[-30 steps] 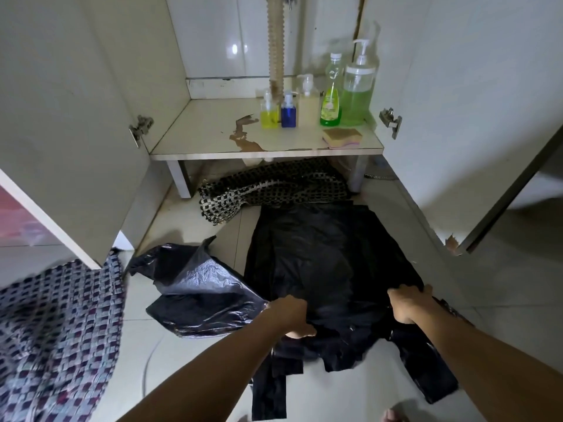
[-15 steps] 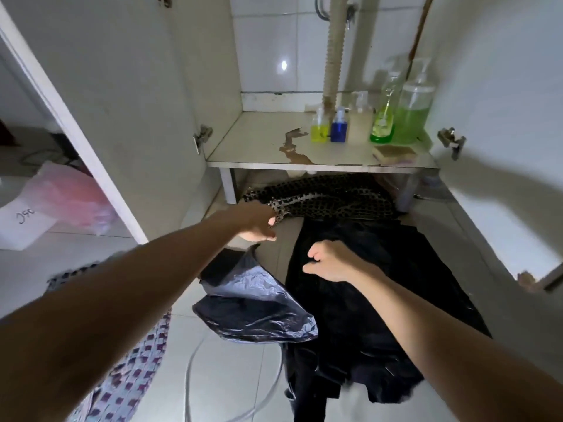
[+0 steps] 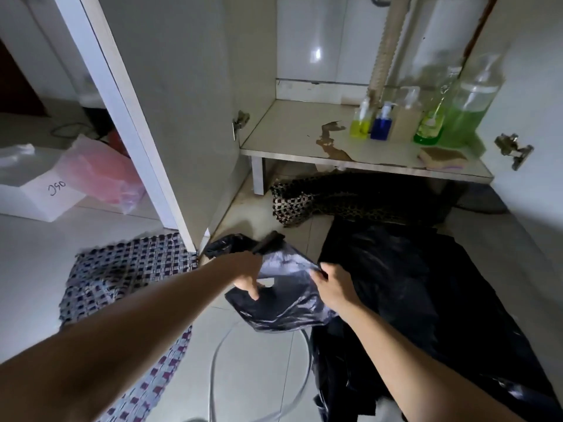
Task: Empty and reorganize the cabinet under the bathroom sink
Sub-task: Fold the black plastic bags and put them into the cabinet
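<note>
At centre frame, the left hand (image 3: 248,277) and right hand (image 3: 330,287) each pinch the small black bag (image 3: 283,300) above the floor. Right of it lies a black sheet (image 3: 411,284). Farther up, bottles (image 3: 380,123) stand on the cabinet shelf (image 3: 289,138).

The left half of the cabinet shelf (image 3: 292,132) lies bare, an open way in between the open left door (image 3: 170,111) and the drain pipe (image 3: 385,47). Bottles (image 3: 405,120) and a sponge (image 3: 443,155) crowd its right end, while black plastic sheets (image 3: 411,284) and a patterned cloth (image 3: 335,201) cover the floor before it
</note>
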